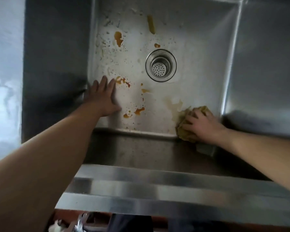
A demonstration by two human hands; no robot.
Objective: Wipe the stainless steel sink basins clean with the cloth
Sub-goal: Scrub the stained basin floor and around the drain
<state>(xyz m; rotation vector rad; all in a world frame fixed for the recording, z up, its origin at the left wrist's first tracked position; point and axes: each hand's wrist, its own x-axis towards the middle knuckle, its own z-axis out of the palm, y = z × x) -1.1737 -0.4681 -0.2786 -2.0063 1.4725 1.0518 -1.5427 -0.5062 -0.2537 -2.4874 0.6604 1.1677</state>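
- The sink basin (199, 52) fills most of the view, a square steel tub with steep walls and rounded corners; its floor is filmed with pale suds and water beads.
- The front ledge (157, 186) of the sink runs across below the basin as a broad band of brushed steel, and both forearms reach over it into the tub.
- The left hand (101, 99) lies flat on the basin floor against the left wall, fingers straight and close together pointing away from the person, thumb spread toward the middle, holding nothing.
- The right hand (202, 124) is in the near right corner, fingers curled down over the cloth (185, 127) and pressing it onto the floor where it meets the front wall.
- The cloth is a crumpled, yellow-brown wad, wet looking, poking out to the left of and beyond the fingers.
- The drain (160, 64) sits right of centre, a round strainer with a perforated cup, well apart from both hands.
- Orange stains (118, 38) dot the floor: some at the far left, one long streak at the back, some just off the left fingertips, more between the two hands.
- Open floor lies between the hands and around the drain.
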